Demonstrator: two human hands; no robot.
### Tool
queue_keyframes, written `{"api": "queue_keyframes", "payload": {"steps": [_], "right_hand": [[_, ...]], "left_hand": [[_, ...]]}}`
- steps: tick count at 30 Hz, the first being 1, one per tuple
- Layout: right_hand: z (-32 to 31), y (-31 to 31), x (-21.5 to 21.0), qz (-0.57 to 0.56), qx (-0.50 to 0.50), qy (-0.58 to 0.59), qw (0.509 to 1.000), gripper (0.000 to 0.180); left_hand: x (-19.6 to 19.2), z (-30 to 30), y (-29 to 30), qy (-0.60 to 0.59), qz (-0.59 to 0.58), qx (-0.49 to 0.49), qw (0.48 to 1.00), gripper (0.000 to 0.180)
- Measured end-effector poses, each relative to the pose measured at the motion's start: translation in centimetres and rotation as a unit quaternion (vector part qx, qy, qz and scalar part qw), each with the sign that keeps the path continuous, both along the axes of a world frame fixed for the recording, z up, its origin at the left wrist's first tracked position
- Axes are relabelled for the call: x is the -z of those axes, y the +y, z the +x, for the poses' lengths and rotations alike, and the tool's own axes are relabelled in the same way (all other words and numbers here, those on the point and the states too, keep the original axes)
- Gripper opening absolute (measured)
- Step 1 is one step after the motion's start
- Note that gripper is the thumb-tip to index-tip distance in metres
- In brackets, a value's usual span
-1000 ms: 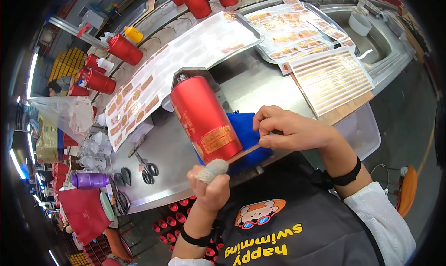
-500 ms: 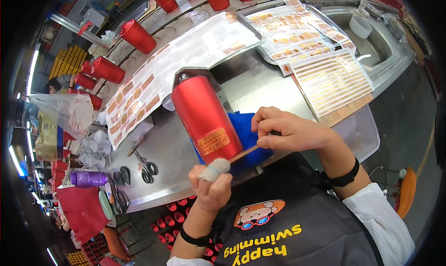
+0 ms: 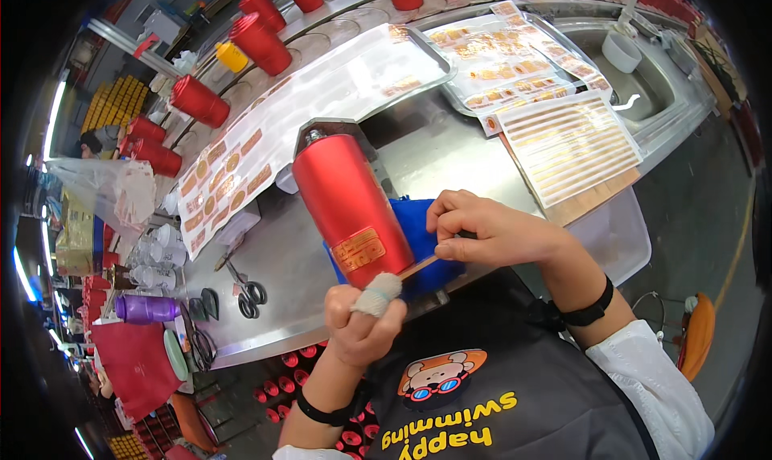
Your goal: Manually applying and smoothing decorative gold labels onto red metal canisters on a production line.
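Observation:
A red metallic bottle (image 3: 346, 199) lies tilted on a metal stand (image 3: 326, 128), its base toward me and a gold label (image 3: 359, 251) near that end. My left hand (image 3: 362, 319) is closed at the base, and one finger wrapped in white cloth tape presses beside the bottle's lower edge. From there a thin gold strip (image 3: 420, 264) runs to my right hand (image 3: 490, 231), whose thumb and fingers pinch its other end. The strip's two ends are hidden by my fingers. Under the bottle and strip spreads a blue cloth (image 3: 426, 227).
Sheets of gold stickers (image 3: 233, 166) lie left and behind; a striped sticker sheet (image 3: 571, 150) rests on a board at right. Black scissors (image 3: 251, 295) lie left. Red bottles (image 3: 261, 43) stand on the conveyor behind. A sink (image 3: 643, 86) is at far right.
The bottle has rolled slightly, so its gold label sits further left. My hands keep their hold on the strip. Bottles on the conveyor have shifted, and a yellow object has appeared among them.

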State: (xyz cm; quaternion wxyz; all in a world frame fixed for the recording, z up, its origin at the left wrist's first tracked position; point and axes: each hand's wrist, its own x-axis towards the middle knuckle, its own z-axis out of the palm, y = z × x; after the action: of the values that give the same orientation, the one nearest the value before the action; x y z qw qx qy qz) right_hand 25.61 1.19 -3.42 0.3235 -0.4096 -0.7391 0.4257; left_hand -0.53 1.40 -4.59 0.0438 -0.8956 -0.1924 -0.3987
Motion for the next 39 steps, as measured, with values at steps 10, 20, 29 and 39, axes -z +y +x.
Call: {"api": "queue_keyframes", "payload": {"steps": [10,20,29,39], "right_hand": [[-0.7,0.1,0.0,-0.008,0.004,0.004,1.000,0.023],[-0.8,0.1,0.0,-0.002,0.002,0.007,1.000,0.022],[-1.3,0.1,-0.2,-0.012,-0.007,-0.010,1.000,0.020],[-1.3,-0.3,-1.4,0.031,-0.005,0.005,1.000,0.020]], "left_hand": [[0.6,-0.4,0.5,0.000,0.006,0.023,1.000,0.022],[-0.4,0.3,0.7,0.011,-0.003,0.026,1.000,0.024],[-0.9,0.5,0.3,0.063,-0.004,0.025,0.998,0.027],[0.2,-0.5,-0.7,-0.058,-0.098,-0.055,0.992,0.022]]}}
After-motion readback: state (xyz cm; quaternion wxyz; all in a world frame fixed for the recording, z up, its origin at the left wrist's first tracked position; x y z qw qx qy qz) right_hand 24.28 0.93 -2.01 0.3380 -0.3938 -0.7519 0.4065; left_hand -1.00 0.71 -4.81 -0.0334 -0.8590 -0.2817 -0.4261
